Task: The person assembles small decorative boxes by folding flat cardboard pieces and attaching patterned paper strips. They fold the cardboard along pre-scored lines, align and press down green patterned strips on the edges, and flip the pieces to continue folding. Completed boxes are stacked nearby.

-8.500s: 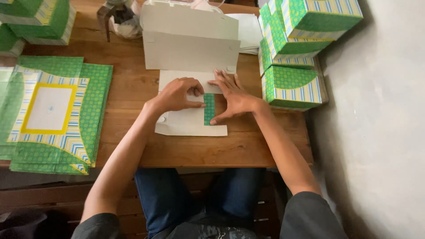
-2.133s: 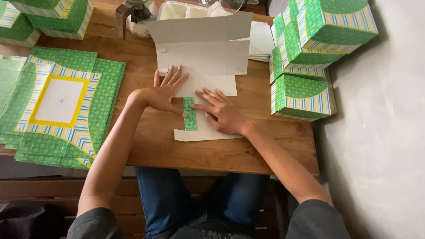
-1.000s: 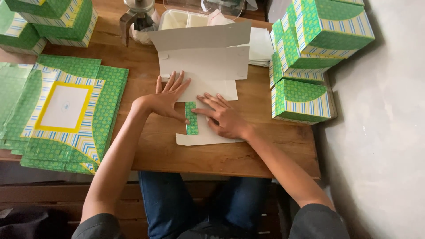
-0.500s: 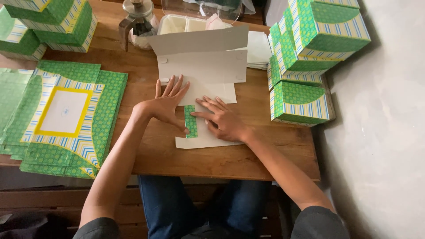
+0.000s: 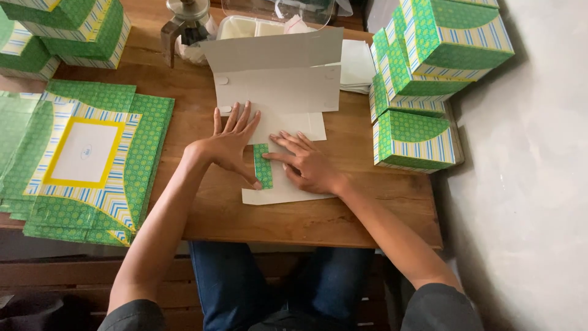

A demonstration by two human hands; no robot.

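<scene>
Both hands press flat with fingers spread: left hand (image 5: 231, 142) and right hand (image 5: 308, 165) flank the green flap (image 5: 263, 165) of the white box blank (image 5: 278, 101), its long axis running away from the person, both equally near.

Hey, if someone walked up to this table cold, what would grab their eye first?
Probably the two hands pressed flat at the table's middle: the left hand and right hand flank a green patterned flap on a white unfolded carton. Next, the stack of finished green boxes at the right edge, and the pile of flat green sheets at the left.
</scene>
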